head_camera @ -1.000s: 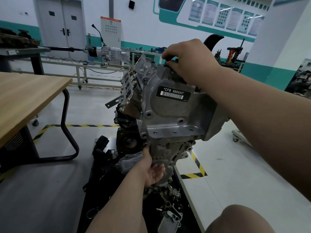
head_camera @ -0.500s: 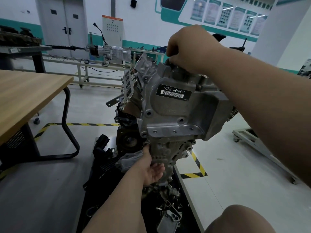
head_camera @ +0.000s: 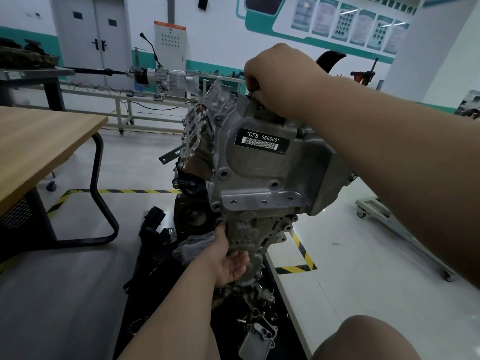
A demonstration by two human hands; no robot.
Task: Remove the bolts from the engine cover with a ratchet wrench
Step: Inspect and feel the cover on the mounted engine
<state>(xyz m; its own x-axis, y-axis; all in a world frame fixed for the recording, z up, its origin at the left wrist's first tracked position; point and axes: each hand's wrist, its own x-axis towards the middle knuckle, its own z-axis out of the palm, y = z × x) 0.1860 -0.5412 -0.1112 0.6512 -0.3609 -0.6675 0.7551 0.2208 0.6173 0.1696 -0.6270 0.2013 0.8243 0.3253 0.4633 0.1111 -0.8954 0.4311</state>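
Both hands are on the engine cover [head_camera: 259, 175], centre of the frame. The right hand [head_camera: 280, 79] is clenched at its top edge, pinching a small dark piece [head_camera: 253, 94] I cannot identify. The left hand [head_camera: 231, 261] grips its lower edge from beneath. Being cast metal, the cover is probably heavy, rigid and possibly oily, so it is best held by its flanges, top and bottom.

Left grip [head_camera: 231, 265], right grip [head_camera: 281, 79] bare; left forearm [head_camera: 179, 315], right forearm [head_camera: 389, 141] bare; knee [head_camera: 363, 339] bare.
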